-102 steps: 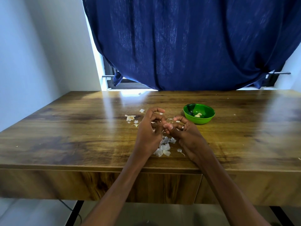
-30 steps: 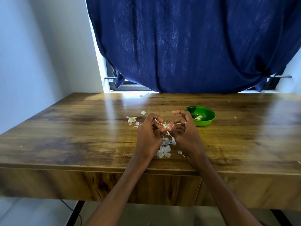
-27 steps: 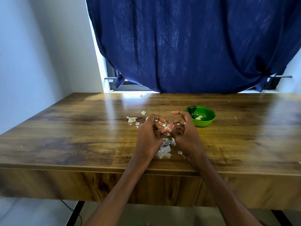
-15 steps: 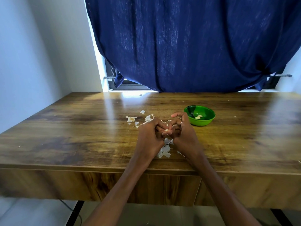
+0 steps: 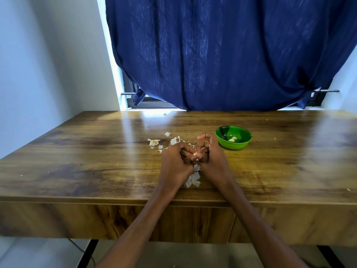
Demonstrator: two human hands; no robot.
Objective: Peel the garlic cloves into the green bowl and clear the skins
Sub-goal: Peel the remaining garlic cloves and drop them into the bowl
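Note:
My left hand [image 5: 174, 163] and my right hand [image 5: 212, 157] meet over the middle of the wooden table [image 5: 87, 161], fingers curled together round a small pale garlic clove [image 5: 195, 154]. Both pinch it; most of the clove is hidden by the fingers. A green bowl [image 5: 222, 141] stands just right of my right hand, with a peeled clove [image 5: 232, 139] or two inside. White garlic skins [image 5: 192, 179] lie in a pile under and between my wrists. More skins [image 5: 154, 142] are scattered beyond my left hand.
A dark blue curtain [image 5: 222, 55] hangs behind the table's far edge, with a window frame [image 5: 133, 93] at its lower left. A white wall [image 5: 38, 74] runs along the left. Tiny skin flecks [image 5: 347, 189] dot the table at the right.
My hands have drawn closer together and my fingers have closed tighter round the clove. The view has shifted slightly; the bowl and skins have stayed put.

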